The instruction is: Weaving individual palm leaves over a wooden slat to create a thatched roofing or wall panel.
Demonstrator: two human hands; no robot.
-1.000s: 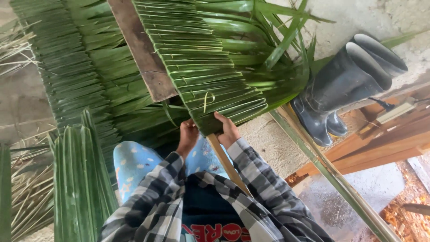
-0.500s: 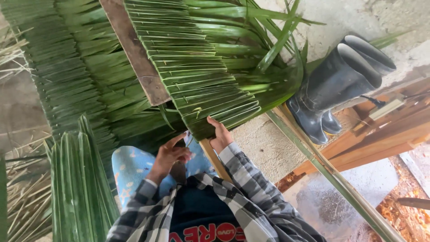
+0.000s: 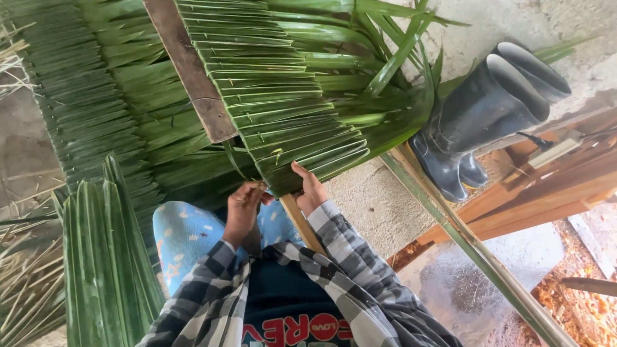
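Observation:
A panel of folded green palm leaves is stitched along a wooden slat and hangs over my lap. My right hand pinches the panel's lower edge, thumb on top, beside a pale stick that runs under it. My left hand hovers just below the same edge with its fingers bunched together. Whether it holds anything is unclear. Both arms wear checked grey sleeves.
A bundle of loose folded leaves stands at my left knee. More thatch panels lie to the left. A pair of dark rubber boots stands to the right, with a long green stalk and wooden planks beside it.
My left hand dropped from the panel's edge toward my lap, then rose again close under it. My right hand stayed on the edge.

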